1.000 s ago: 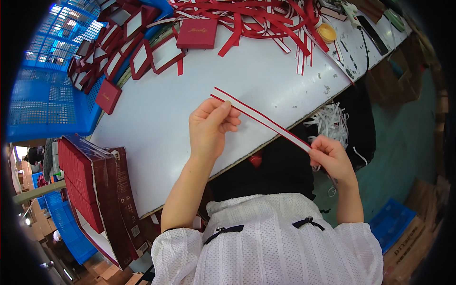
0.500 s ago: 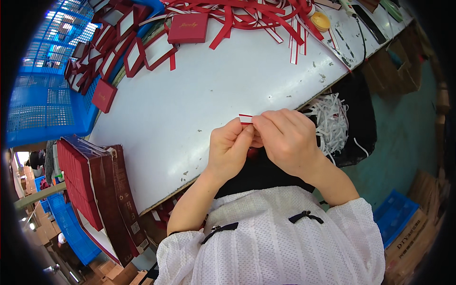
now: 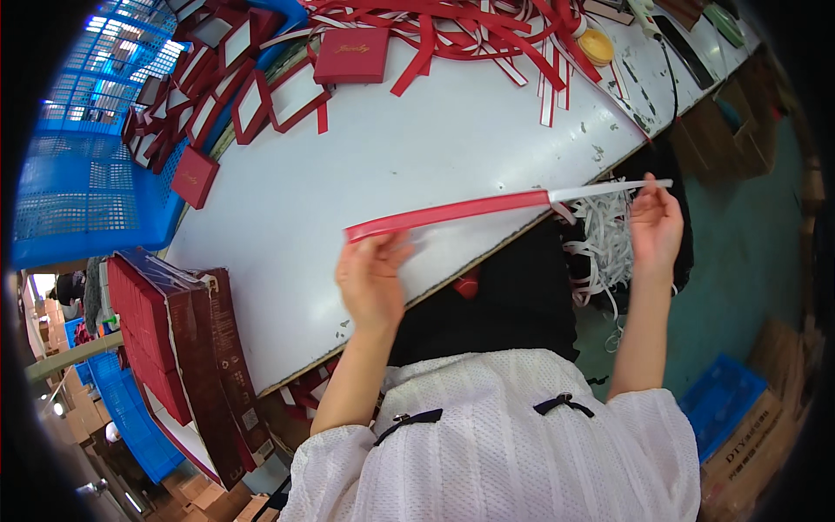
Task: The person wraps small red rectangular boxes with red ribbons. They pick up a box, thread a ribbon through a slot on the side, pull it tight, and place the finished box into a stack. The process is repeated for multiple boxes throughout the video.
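Note:
A long red strip (image 3: 452, 211) is stretched above the table's near edge. My left hand (image 3: 371, 280) pinches its left end between thumb and fingers. From the strip's right end runs a narrow white backing strip (image 3: 600, 189), partly peeled away from the red. Off to the right, beyond the table edge, my right hand (image 3: 656, 228) grips the free end of this backing between thumb and fingertips. Below that stretch lies a heap of white peeled strips (image 3: 604, 245) in a black bag (image 3: 670, 174).
Red strips (image 3: 474, 39) lie piled at the table's (image 3: 296, 226) far side, near a red box (image 3: 351, 56) and a yellow tape roll (image 3: 595, 47). Red frames (image 3: 252, 106) spill from a blue basket (image 3: 78, 209). A carton (image 3: 204, 331) of red boxes stands left.
My hands were together at the strip's end and have moved far apart. The right hand has pulled the white backing rightward off the red strip; the left has shifted left.

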Available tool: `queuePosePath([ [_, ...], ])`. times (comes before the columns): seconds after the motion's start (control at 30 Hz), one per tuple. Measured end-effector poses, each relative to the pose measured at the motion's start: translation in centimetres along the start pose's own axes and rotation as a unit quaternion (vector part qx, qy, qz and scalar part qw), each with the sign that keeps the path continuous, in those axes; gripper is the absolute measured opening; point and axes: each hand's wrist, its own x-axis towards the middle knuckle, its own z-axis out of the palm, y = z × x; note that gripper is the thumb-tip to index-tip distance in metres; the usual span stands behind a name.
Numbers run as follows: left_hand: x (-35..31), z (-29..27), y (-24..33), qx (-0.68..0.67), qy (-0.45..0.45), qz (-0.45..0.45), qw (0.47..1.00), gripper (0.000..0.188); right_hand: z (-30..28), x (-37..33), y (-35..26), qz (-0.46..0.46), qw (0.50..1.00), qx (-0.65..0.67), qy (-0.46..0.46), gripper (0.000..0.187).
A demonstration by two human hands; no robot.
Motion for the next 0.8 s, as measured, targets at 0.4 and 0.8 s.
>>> queuePosePath([
  [0.4,0.4,-2.9,8.9,-0.186,-0.028,0.076,0.979,0.016,-10.6,7.7,-2.7,-0.267,0.767,-0.574,0.106,0.035],
  [0.8,3.1,6.8,4.5,0.317,-0.427,0.233,0.814,0.016,12.5,-11.0,4.3,-0.402,0.624,-0.551,-0.382,0.009],
])
